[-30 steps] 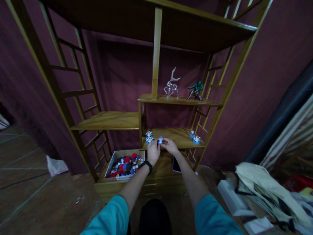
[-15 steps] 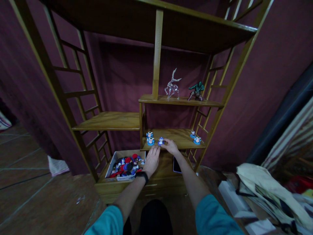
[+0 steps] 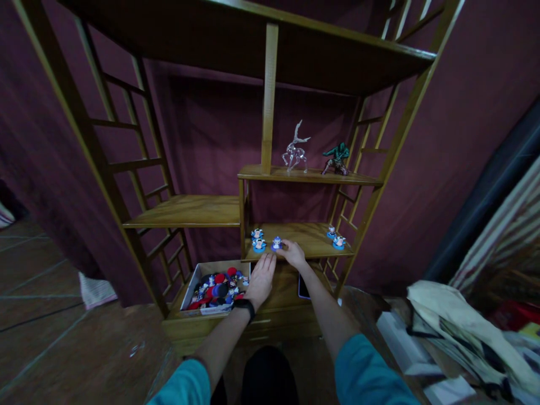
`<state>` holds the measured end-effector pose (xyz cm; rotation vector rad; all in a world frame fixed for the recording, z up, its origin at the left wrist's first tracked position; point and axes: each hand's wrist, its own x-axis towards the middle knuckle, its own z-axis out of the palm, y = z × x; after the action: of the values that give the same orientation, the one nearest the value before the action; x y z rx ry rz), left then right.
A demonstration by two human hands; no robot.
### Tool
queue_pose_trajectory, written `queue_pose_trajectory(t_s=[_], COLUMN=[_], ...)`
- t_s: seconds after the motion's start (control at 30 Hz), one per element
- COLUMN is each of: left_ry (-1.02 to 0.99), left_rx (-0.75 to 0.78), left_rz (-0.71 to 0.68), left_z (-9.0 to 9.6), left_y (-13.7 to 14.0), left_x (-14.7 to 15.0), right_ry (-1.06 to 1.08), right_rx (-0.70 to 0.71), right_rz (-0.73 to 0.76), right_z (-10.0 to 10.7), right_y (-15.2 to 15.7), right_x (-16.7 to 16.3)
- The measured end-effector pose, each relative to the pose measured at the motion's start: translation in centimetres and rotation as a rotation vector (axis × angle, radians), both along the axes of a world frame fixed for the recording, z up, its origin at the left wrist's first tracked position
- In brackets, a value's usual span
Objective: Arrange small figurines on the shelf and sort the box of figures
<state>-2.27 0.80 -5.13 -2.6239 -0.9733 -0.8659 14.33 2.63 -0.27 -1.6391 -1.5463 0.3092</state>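
Observation:
A small purple-and-white figurine (image 3: 276, 243) on a round purple base is at the front of the lower right shelf (image 3: 301, 232). My right hand (image 3: 294, 253) has its thumb and fingers closed on the figurine's right side. Just below, my left hand (image 3: 260, 277) reaches to the shelf's front edge with fingers stretched out and nothing visible in them. Left of the purple figurine stand two figurines on blue bases, the front one (image 3: 259, 244) close to the edge. Toward the shelf's right end are a small figurine (image 3: 331, 231) and another blue-based figurine (image 3: 338, 242).
An open box (image 3: 194, 286) full of small figurines sits on the cabinet's base at left. A phone (image 3: 302, 287) lies behind my right forearm. One tier up stand a clear deer ornament (image 3: 295, 152) and a dark green figure (image 3: 337, 157). White boxes (image 3: 407, 343) lie on the floor at right.
The view has shifted slightly. Both hands and the purple figurine stay in nearly the same place on the shelf, with my right fingers still on it.

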Motion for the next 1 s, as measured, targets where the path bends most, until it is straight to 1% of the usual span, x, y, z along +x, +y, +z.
queue_pose_trajectory(t_s=[0.3, 0.43, 0.6, 0.8, 1.0], left_ry=[0.003, -0.002, 0.001, 0.025, 0.046], left_rx=[-0.001, -0.004, -0.004, 0.021, 0.034], left_rz=[0.0, -0.006, -0.014, -0.034, -0.016], left_z=[0.0, 0.1, 0.4, 1.0, 1.1], left_y=[-0.1, 0.0, 0.0, 0.1, 0.5], left_x=[-0.1, -0.1, -0.1, -0.3, 0.0], right_ry=[-0.018, -0.05, -0.048, -0.099, -0.104], right_rx=[-0.016, -0.024, -0.029, -0.041, -0.04], right_rz=[-0.007, -0.033, -0.034, -0.04, -0.057], right_z=[-0.1, -0.3, -0.4, -0.3, -0.2], right_y=[0.3, 0.6, 0.8, 0.8, 0.9], right_x=[0.1, 0.1, 0.1, 0.1, 0.0])
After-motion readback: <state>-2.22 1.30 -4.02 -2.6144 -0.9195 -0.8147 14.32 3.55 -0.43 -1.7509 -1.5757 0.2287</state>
